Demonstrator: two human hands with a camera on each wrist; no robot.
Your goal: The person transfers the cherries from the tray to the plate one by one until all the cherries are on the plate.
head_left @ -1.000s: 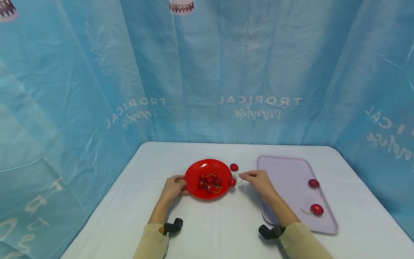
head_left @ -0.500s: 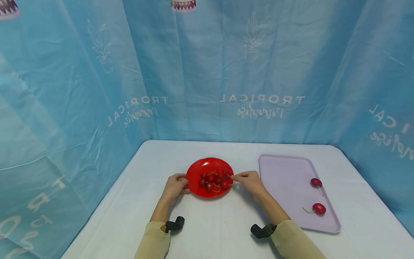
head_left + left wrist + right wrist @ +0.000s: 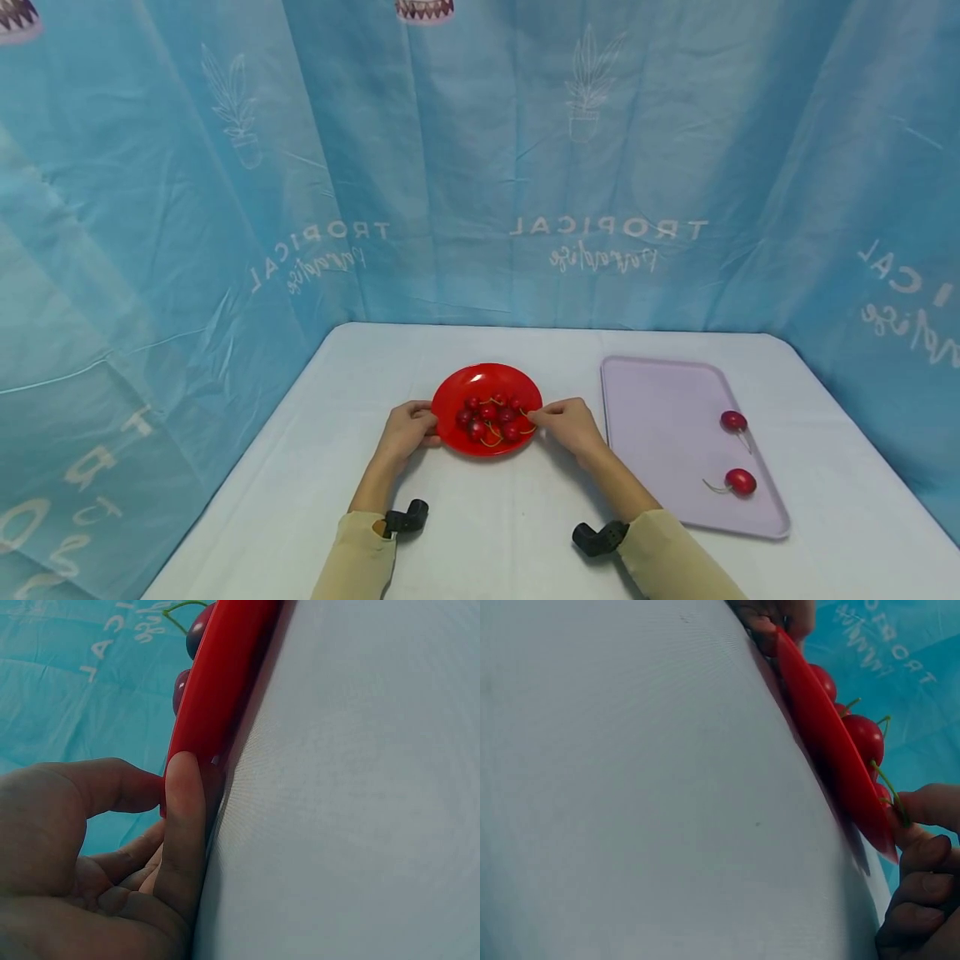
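A red plate [image 3: 468,379] on the white table carries a pile of several red cherries [image 3: 487,412] with green stems. My left hand [image 3: 405,431] holds the plate's left rim, thumb above and fingers at the side, as the left wrist view shows. Over the plate's right rim, my right hand [image 3: 572,425] pinches the joined green stem [image 3: 885,784] of a cherry pair between thumb and finger. In the right wrist view a large cherry [image 3: 864,739] from the pile sits close by the stem. Which cherries hang from the pinched stem is partly hidden.
A pale purple tray [image 3: 660,433] lies to the right of the plate. Near its right side are two single cherries, one further back [image 3: 733,421] and one nearer [image 3: 740,482]. Blue printed curtains [image 3: 465,167] surround the white table [image 3: 465,533].
My right hand has moved left, carrying the cherry pair from beside the plate onto its right part, among the other cherries. The left hand keeps its hold on the rim.
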